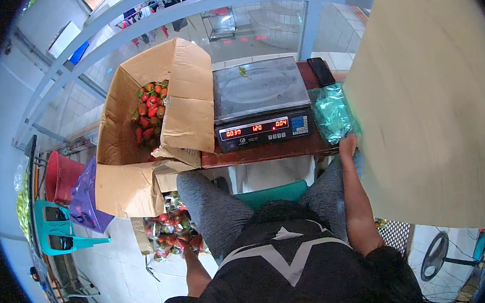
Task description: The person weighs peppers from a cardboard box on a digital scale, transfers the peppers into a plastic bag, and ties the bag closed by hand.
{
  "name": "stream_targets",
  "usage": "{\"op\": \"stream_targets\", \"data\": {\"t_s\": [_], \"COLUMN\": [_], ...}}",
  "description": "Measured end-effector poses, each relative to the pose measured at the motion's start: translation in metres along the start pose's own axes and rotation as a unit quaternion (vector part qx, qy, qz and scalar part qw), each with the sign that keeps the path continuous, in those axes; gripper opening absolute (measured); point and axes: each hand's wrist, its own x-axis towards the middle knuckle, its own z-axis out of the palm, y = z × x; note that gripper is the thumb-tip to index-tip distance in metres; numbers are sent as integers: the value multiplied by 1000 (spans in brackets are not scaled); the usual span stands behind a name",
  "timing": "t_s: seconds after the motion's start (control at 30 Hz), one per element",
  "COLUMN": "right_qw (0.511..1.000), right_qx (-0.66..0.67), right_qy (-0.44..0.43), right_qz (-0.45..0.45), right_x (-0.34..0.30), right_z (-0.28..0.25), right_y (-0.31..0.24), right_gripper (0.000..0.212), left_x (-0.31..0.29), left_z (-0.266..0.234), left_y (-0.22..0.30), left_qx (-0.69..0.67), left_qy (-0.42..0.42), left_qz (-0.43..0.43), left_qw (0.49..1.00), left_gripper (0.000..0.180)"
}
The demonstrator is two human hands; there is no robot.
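Note:
Low at my left side, my left hand [192, 250] reaches down to clear bags of red peppers [171, 222]. Its fingers are too small and covered to show whether they grip a bag. At the table's right, my right hand [348, 142] closes on the near corner of a stack of green plastic bags [332, 112]. Between the hands stands a digital scale [258, 102] with a lit red display; only a small green leaf [243, 72] lies on its metal pan. Left of it, an open cardboard box [184, 93] holds loose red and greenish peppers [151, 110].
A black phone [320, 71] lies behind the green bags on the dark red table [243, 157]. A large pale panel [432, 102] rises close on the right. Leftward are a red bucket [62, 177] and a teal stool [55, 229]. Grey railings [197, 6] run beyond the table.

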Motion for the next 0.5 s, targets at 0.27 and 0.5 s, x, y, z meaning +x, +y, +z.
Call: {"op": "stream_targets", "data": {"t_s": [0.27, 0.5], "right_qw": [988, 931], "right_qx": [132, 359], "right_qy": [78, -40], "right_qz": [33, 45], "right_x": [6, 19], "right_z": [-9, -95], "right_y": [5, -53], "right_gripper": [19, 18], "left_x": [17, 10], "left_z": [-17, -82], "left_y": [-14, 35], "left_qx": [52, 10], "left_qy": [40, 48], "left_qz": [46, 305], "left_qw": [997, 951], "left_gripper": [53, 37]}}
